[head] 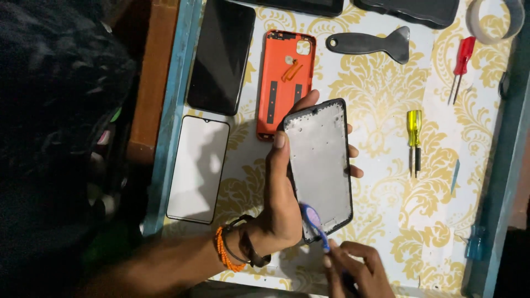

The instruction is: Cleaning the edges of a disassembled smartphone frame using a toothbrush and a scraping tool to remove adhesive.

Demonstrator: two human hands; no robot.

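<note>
Left hand (281,204) gripped the bare phone frame (319,165) above the patterned table (381,94); right hand (356,270) pinched a blue pry tool (313,218) at its lower edge. Orange back cover (284,83) and glass panel (197,168) lay removed; prying apparently unfinished

An orange phone back cover (285,83) lies on a table with a yellow floral covering (381,99). Left of the cover sit a dark phone screen (221,55) and a white-faced glass panel (199,168); right of it, a grey scraper (371,43), a red screwdriver (461,65) and a yellow screwdriver (414,135).
</note>
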